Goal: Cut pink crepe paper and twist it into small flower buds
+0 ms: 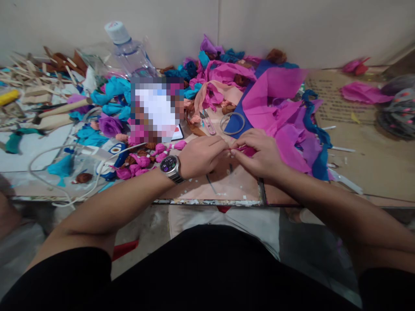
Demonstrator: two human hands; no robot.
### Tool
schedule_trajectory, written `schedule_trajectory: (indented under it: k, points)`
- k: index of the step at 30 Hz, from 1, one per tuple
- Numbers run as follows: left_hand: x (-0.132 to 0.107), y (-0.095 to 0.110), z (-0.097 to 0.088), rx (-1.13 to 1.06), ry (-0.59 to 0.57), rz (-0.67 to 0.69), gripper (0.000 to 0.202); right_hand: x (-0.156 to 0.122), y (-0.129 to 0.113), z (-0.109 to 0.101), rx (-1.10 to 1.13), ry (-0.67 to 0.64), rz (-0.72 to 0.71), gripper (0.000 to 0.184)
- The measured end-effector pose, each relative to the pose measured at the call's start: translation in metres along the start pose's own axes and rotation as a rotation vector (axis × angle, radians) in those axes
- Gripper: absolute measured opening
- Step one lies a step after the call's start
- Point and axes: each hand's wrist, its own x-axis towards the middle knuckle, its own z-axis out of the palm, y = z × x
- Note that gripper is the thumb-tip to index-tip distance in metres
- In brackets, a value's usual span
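Both hands meet above the table's front part, fingertips pressed close together. My left hand [204, 156], with a watch [169, 165] on its wrist, is closed in a pinch; what lies between its fingertips is too small to make out. A little piece of pink crepe paper [249, 150] shows under the curled fingers of my right hand [261, 153], which is closed on it. Just beyond the hands lie pink-handled thread snips [209, 126] and a grey ring [232, 132]. Pink and purple crepe paper sheets [264, 119] spread beside the right hand.
A phone [177, 133], partly blurred out, stands among twisted paper pieces [142, 160]. Behind it rises a clear bottle [134, 56]. A white cable [35, 153] loops at the left, near wooden sticks [29, 71]. Cardboard [353, 129] covers the right side.
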Motion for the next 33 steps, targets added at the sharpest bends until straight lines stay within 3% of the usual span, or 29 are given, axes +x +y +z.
schedule_trajectory:
  k: [4,9,12,14,16,19,25,33]
  points:
    - [0.0014,0.0038,-0.0015,-0.31,-0.015,-0.142,0.029,-0.0002,0.0017,0.0004,-0.049,-0.011,-0.041,0.011]
    - [0.0054,0.006,-0.0013,-0.931,-0.157,-0.5,0.057,-0.0004,0.0029,-0.0005,-0.081,-0.045,-0.099,0.014]
    - [0.0061,0.0064,0.0008,-1.301,-0.287,-0.715,0.053,0.0001,0.0022,-0.0022,-0.102,-0.061,-0.137,0.015]
    - [0.0057,0.007,0.0014,-1.424,-0.325,-0.83,0.048,0.0005,0.0018,-0.0035,-0.118,-0.058,-0.161,0.016]
    - [0.0052,0.0072,0.0008,-1.436,-0.352,-0.873,0.046,0.0007,0.0018,-0.0044,-0.127,-0.058,-0.173,0.018]
    - [0.005,0.0064,-0.0005,-1.364,-0.371,-0.833,0.049,0.0005,0.0023,-0.0046,-0.129,-0.072,-0.154,0.02]
    - [0.0065,0.0027,0.002,-1.053,-0.194,-0.579,0.054,-0.0001,0.0075,-0.0005,-0.1,-0.105,-0.081,0.014]
    - [0.0039,0.0003,0.0032,-0.901,-0.148,-0.554,0.049,0.0004,0.0084,0.0014,-0.119,-0.052,-0.045,0.016]
